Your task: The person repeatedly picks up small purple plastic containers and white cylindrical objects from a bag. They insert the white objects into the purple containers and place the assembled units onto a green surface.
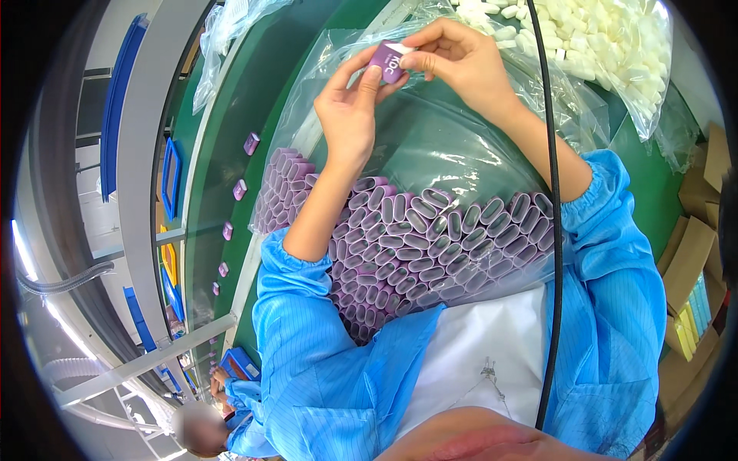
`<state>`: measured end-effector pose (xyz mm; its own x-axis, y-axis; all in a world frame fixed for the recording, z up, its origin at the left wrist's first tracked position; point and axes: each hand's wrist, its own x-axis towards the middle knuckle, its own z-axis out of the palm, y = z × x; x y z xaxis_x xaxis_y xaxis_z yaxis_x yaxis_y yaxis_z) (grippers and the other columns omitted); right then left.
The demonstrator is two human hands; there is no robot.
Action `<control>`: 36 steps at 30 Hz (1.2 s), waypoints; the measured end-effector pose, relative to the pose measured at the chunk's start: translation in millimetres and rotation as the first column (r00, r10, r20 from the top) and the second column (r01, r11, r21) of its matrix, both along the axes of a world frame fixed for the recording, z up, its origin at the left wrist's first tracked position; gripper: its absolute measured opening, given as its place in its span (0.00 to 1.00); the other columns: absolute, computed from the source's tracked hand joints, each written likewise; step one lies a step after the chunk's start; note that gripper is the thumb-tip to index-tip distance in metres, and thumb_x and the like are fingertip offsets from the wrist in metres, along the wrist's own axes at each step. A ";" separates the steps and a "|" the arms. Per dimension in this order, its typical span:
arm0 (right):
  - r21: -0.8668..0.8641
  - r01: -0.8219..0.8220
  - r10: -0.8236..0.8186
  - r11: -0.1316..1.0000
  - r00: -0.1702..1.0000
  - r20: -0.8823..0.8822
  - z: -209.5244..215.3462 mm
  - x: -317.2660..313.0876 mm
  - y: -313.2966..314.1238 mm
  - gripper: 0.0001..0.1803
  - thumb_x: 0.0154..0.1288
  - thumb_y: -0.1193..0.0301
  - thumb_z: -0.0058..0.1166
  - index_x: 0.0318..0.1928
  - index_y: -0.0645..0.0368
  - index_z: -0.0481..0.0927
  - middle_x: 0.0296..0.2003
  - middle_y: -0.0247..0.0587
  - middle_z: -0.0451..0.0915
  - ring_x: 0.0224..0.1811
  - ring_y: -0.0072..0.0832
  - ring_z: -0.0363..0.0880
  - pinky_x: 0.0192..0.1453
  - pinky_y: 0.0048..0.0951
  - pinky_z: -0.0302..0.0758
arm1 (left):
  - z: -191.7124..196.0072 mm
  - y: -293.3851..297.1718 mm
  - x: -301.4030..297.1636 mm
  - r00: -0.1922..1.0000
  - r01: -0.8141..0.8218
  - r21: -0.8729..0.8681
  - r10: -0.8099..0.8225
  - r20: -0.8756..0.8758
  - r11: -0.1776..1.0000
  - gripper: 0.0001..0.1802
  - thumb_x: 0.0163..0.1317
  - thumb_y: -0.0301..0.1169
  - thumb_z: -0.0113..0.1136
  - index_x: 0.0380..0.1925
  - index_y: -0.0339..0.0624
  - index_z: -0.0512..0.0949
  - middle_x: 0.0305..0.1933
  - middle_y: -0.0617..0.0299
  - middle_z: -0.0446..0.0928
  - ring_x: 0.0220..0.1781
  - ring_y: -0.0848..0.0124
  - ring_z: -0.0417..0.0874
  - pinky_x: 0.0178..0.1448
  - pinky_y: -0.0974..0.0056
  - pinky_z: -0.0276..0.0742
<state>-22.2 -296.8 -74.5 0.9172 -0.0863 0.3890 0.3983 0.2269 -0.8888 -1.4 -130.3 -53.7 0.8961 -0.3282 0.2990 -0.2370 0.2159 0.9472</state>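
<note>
Above the green worktable, my left hand [347, 111] grips a small purple plastic shell [385, 64] between thumb and fingers. My right hand [465, 67] is closed at the shell's upper edge, pinching a white piece [401, 48] that meets it; how far the piece sits inside cannot be made out. Beneath my forearms, many hollow oval purple shells [415, 238] stand packed together, open ends up, in and on clear plastic sheeting [453, 142]. Beyond my right hand, a clear bag holds a heap of white plastic pieces [573, 38].
On the left a green conveyor belt [206, 253] carries several spaced purple pieces [240, 189]. A black cable [550, 154] hangs in front of my right arm. Cardboard boxes [688, 269] stand at the right. A co-worker in a blue sleeve [250, 407] is at lower left.
</note>
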 end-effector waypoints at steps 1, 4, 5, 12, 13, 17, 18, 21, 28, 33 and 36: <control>0.039 0.002 -0.004 0.999 0.999 0.051 -3.4 1.1 4.4 0.05 0.61 0.77 0.59 0.37 0.66 0.79 0.40 0.37 0.81 0.35 0.18 0.77 0.38 0.21 0.74 | -0.1 0.1 0.4 1.000 0.000 -0.034 -0.001 -0.025 0.999 0.12 0.65 0.22 0.52 0.47 0.27 0.75 0.50 0.49 0.73 0.48 0.64 0.80 0.51 0.60 0.84; -0.193 0.173 -0.114 0.966 0.952 0.285 -3.4 1.0 1.9 0.05 0.59 0.78 0.59 0.35 0.66 0.79 0.40 0.40 0.80 0.36 0.22 0.78 0.38 0.24 0.75 | -0.4 1.7 1.8 0.999 -0.002 -0.053 0.000 -0.034 0.999 0.13 0.65 0.22 0.52 0.48 0.26 0.74 0.51 0.47 0.74 0.48 0.62 0.81 0.52 0.56 0.84; -0.310 0.270 -0.141 0.912 0.913 0.382 -2.5 0.9 0.2 0.05 0.58 0.78 0.60 0.34 0.66 0.78 0.39 0.41 0.80 0.36 0.24 0.78 0.38 0.24 0.75 | 0.5 3.4 2.4 1.000 -0.003 -0.002 0.003 0.006 1.000 0.14 0.65 0.22 0.53 0.49 0.26 0.73 0.51 0.47 0.75 0.48 0.62 0.81 0.52 0.55 0.84; -0.467 0.356 -0.063 0.810 0.844 0.533 5.1 -1.2 -2.8 0.08 0.53 0.78 0.62 0.32 0.65 0.77 0.36 0.40 0.78 0.35 0.29 0.78 0.38 0.25 0.74 | 2.5 12.5 5.6 0.999 0.042 0.108 -0.044 0.014 0.993 0.14 0.65 0.23 0.54 0.49 0.28 0.74 0.50 0.48 0.76 0.47 0.63 0.81 0.52 0.54 0.83; -0.479 0.280 -0.035 0.832 0.887 0.460 4.2 -2.6 -4.9 0.07 0.54 0.77 0.62 0.33 0.65 0.77 0.36 0.39 0.78 0.36 0.28 0.78 0.38 0.25 0.74 | 2.8 13.9 6.5 0.998 0.068 0.118 -0.067 -0.010 0.991 0.14 0.65 0.24 0.54 0.49 0.28 0.74 0.50 0.49 0.76 0.47 0.63 0.81 0.52 0.54 0.83; -0.312 0.273 -0.175 0.910 0.935 0.309 7.6 6.7 -26.4 0.05 0.59 0.73 0.59 0.34 0.60 0.82 0.31 0.35 0.80 0.30 0.23 0.75 0.35 0.26 0.72 | 18.0 42.2 24.9 1.000 0.009 0.276 -0.015 0.018 0.961 0.15 0.65 0.27 0.56 0.49 0.30 0.75 0.50 0.51 0.77 0.48 0.62 0.81 0.54 0.53 0.81; -0.237 0.310 -0.301 0.921 0.951 0.073 12.9 6.6 -35.9 0.07 0.60 0.70 0.59 0.37 0.57 0.85 0.29 0.33 0.81 0.30 0.19 0.75 0.35 0.23 0.72 | 22.4 63.1 41.4 0.995 -0.079 0.327 0.054 0.086 0.942 0.15 0.64 0.28 0.57 0.49 0.31 0.75 0.49 0.52 0.78 0.48 0.64 0.81 0.55 0.56 0.79; -0.457 0.745 -0.722 0.486 0.637 0.270 9.3 31.2 -68.8 0.06 0.60 0.72 0.57 0.32 0.64 0.79 0.24 0.44 0.79 0.28 0.31 0.79 0.32 0.30 0.74 | 32.2 138.1 94.8 0.954 -0.284 0.510 0.295 0.061 0.812 0.16 0.64 0.27 0.56 0.49 0.28 0.75 0.48 0.53 0.78 0.49 0.67 0.81 0.56 0.63 0.77; -0.812 0.560 -0.589 0.165 0.717 0.374 -28.7 73.7 -96.3 0.07 0.50 0.77 0.49 0.28 0.62 0.81 0.30 0.55 0.79 0.36 0.49 0.79 0.40 0.43 0.75 | -23.5 245.4 148.3 0.876 -0.227 0.895 0.482 0.016 0.383 0.17 0.58 0.30 0.60 0.49 0.41 0.78 0.46 0.59 0.78 0.41 0.71 0.78 0.48 0.66 0.74; -0.875 0.482 -0.348 0.039 0.828 0.441 -46.1 79.9 -111.1 0.06 0.46 0.77 0.50 0.22 0.64 0.80 0.30 0.56 0.77 0.37 0.48 0.77 0.43 0.42 0.74 | 15.9 95.4 61.8 0.644 -0.686 0.560 0.030 0.764 0.464 0.14 0.50 0.29 0.62 0.40 0.47 0.81 0.45 0.53 0.77 0.52 0.58 0.73 0.54 0.59 0.71; -0.892 0.450 -0.256 0.032 0.867 0.428 -41.6 73.3 -106.9 0.05 0.46 0.77 0.51 0.21 0.64 0.80 0.29 0.56 0.77 0.37 0.48 0.77 0.44 0.41 0.74 | 41.0 8.2 -33.0 0.671 -0.137 0.854 -0.587 0.453 0.502 0.18 0.51 0.31 0.66 0.44 0.46 0.80 0.45 0.58 0.77 0.49 0.60 0.76 0.53 0.60 0.73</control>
<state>51.1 -403.7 -116.1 0.8397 0.1385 0.5251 0.2564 -0.9535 -0.1586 -34.3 -122.1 -12.7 0.4283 -0.8807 0.2021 -0.8788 -0.3539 0.3202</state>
